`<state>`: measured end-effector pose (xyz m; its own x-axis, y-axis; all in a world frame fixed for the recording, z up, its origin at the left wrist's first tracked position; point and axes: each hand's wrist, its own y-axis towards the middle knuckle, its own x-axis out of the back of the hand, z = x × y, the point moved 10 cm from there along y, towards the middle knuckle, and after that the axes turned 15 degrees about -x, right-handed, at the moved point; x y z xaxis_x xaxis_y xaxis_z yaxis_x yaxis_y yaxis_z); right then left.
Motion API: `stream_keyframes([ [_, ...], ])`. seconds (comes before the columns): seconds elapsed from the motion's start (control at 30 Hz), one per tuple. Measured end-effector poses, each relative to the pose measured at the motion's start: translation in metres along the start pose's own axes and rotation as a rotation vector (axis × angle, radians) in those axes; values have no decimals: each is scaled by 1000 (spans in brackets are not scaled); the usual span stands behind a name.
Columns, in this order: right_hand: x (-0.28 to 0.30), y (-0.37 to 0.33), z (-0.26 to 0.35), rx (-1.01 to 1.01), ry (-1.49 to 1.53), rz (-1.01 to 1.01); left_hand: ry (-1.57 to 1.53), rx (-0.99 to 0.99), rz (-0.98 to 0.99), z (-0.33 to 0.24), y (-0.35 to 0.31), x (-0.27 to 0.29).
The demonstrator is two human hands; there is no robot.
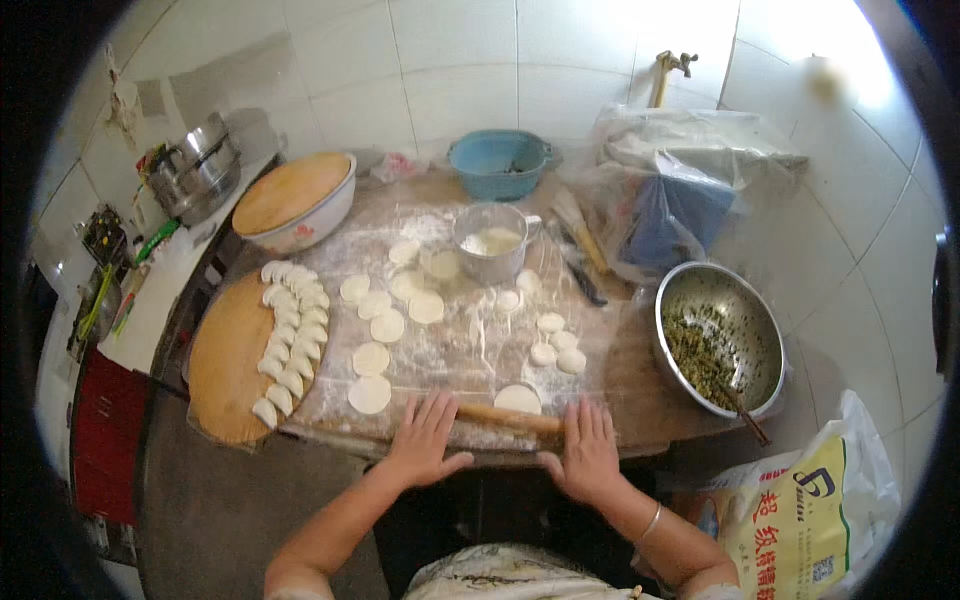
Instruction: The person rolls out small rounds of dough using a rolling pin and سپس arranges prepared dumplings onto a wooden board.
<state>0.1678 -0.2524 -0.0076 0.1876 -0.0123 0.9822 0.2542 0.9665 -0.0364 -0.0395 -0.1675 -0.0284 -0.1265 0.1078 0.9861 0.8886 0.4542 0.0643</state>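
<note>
Here, wooden rolling pin (508,417) floury, lying flat under both hands; dough round (517,398) touching.

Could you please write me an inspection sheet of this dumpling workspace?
Surface: floured wooden board.
Job's things: wooden rolling pin beside a round dough wrapper; rolled wrappers; folded dumplings on a round wooden tray; steel bowl of green filling.
Clutter: blue basin, metal flour pot, plastic bags.
Hands: left hand and right hand flat on the pin.
Cables: nothing seen.
Surroundings: white tiled wall.
</note>
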Motion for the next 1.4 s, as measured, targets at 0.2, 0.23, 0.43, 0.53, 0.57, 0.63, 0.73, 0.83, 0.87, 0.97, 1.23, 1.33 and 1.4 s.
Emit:
stream_keyframes([
  [0.2,13,57,-18,-200,109,-9,51,37,36,17,41,8],
  [0.23,15,43,-15,-112,93,-70,61,18,53,10,27,7],
  [0.43,12,-14,-12,136,99,-215,-51,-11,34,-27,-34,-13],
  [0.53,36,-12,-13,140,202,-283,-24,-43,-36,-27,-19,-2],
  [0.57,24,-2,-17,137,188,-219,-10,-32,-28,-22,-5,3],
  [0.63,18,21,-15,57,104,-236,-2,1,-7,-8,28,2],
  [0.73,14,75,-27,-150,102,-180,-14,91,-20,33,75,5],
  [0.83,6,72,-14,-107,51,-64,-14,58,31,36,67,5],
  [0.87,5,50,-4,-41,-8,-23,-21,32,19,31,51,4],
  [0.97,4,13,3,59,32,56,-17,9,29,-1,-4,-3],
  [1.23,2,83,-14,-205,82,21,-41,45,43,28,59,12],
  [1.33,10,4,22,86,-78,98,29,-18,64,8,-6,-3],
  [1.4,8,12,6,31,7,30,19,-3,93,-8,-12,2],
])
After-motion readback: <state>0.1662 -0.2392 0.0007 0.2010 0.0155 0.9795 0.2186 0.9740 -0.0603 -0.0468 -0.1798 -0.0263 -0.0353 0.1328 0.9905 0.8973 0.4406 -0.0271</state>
